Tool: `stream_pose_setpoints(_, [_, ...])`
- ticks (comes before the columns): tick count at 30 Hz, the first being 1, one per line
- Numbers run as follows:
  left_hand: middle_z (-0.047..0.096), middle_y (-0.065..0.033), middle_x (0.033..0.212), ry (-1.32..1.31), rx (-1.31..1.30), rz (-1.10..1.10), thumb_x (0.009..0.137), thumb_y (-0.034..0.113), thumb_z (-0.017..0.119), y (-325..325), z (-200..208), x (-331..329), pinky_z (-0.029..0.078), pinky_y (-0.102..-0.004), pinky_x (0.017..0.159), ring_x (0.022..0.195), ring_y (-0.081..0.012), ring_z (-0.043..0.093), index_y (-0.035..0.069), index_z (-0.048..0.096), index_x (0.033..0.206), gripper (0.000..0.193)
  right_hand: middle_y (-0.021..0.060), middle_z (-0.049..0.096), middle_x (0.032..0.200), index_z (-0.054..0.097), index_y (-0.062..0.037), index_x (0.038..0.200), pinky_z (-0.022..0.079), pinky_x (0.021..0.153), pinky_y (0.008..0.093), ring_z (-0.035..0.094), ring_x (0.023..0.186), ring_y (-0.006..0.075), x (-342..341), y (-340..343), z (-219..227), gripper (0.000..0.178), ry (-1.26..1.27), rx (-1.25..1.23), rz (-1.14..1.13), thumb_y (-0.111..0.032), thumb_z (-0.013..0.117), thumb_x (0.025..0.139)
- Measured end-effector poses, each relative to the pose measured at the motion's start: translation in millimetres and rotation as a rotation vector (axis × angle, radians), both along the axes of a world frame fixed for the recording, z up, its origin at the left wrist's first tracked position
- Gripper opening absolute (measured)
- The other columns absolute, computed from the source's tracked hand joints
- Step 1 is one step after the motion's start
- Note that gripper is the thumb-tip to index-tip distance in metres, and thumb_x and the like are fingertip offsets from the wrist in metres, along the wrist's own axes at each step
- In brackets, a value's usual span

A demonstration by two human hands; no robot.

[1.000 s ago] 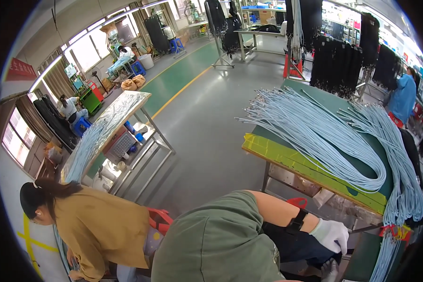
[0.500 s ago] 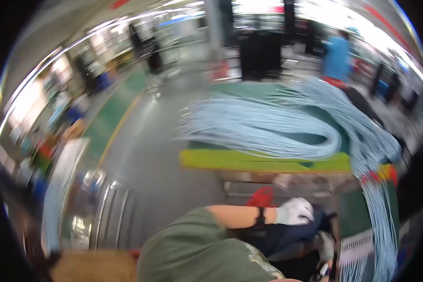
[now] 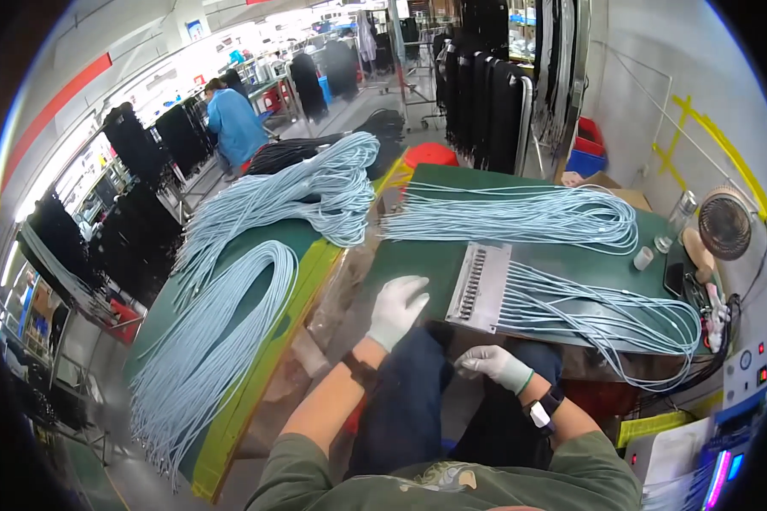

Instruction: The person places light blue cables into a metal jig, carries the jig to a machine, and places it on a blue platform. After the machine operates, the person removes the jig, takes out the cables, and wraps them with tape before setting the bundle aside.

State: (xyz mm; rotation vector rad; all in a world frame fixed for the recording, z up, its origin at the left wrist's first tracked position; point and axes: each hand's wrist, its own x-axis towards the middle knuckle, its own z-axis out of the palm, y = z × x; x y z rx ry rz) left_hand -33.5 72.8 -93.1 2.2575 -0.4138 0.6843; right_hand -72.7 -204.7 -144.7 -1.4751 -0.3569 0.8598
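Head view, pale blue cables (image 3: 571,311), seemingly combed through grey rack (image 3: 479,286)

White gloves on hands, olive sleeves, 2 wristbands

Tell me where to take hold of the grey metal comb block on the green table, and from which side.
Grip the metal comb block by its two long edges near the end facing you, coming from its bare left side. Pale blue cables fan out of its right side, probably blocking that approach.
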Motion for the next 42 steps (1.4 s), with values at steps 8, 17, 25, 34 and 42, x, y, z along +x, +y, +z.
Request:
stream_pose_setpoints(8, [0.067,-0.0156,0.120,-0.030,0.183,-0.044,0.089,0.030,0.068,-42.5,-21.0,57.4,0.046,-0.0424,0.101,0.116,-0.0337,0.060,0.006,0.066,0.124,0.042,0.0071,0.072,0.103,0.069,0.0001,0.116,0.052,0.087,0.0284,0.066,0.094,0.0139,-27.2,-29.8,13.6,0.029,0.027,0.046,-0.042,-0.023,0.062,0.100])
stream_pose_setpoints(17, [0.067,-0.0169,0.120,-0.052,0.311,-0.060,0.088,0.033,0.068,-45.4,-26.6,55.6,0.046,-0.0451,0.102,0.116,-0.0362,0.059,0.006,0.065,0.125,0.046,0.0057,0.071,0.105,0.068,-0.0007,0.118,0.051,0.086,0.0266,0.065,0.096,0.0120,-41.4,-62.3,12.6,0.030,0.061,0.108,-0.089,-0.023,0.063,0.099])
stream_pose_setpoints(25, [0.069,-0.0150,0.117,-0.027,0.320,-0.050,0.087,0.028,0.069,-49.9,-32.0,61.7,0.048,-0.0457,0.098,0.112,-0.0359,0.061,0.004,0.070,0.114,0.036,0.0071,0.071,0.106,0.067,0.0020,0.119,0.050,0.091,0.0282,0.066,0.098,0.0137,-46.4,-70.6,9.6,0.031,0.028,0.249,-0.048,-0.023,0.062,0.100])
stream_pose_setpoints(34, [0.069,-0.0174,0.115,0.004,0.347,-0.014,0.088,0.022,0.066,-51.9,-29.0,60.3,0.048,-0.0441,0.098,0.111,-0.0370,0.062,0.001,0.072,0.108,0.030,0.0060,0.070,0.107,0.067,0.0017,0.119,0.049,0.094,0.0276,0.064,0.102,0.0127,-50.8,-81.9,8.9,0.031,0.066,0.310,-0.019,-0.022,0.062,0.100])
stream_pose_setpoints(42, [0.070,-0.0161,0.111,-0.025,0.313,0.004,0.086,0.024,0.068,-53.3,-25.2,57.1,0.050,-0.0445,0.095,0.107,-0.0369,0.063,0.002,0.073,0.102,0.027,0.0067,0.070,0.109,0.067,0.0020,0.120,0.049,0.094,0.0277,0.064,0.102,0.0128,-54.6,-86.6,11.5,0.031,0.089,0.311,-0.052,-0.021,0.062,0.100])
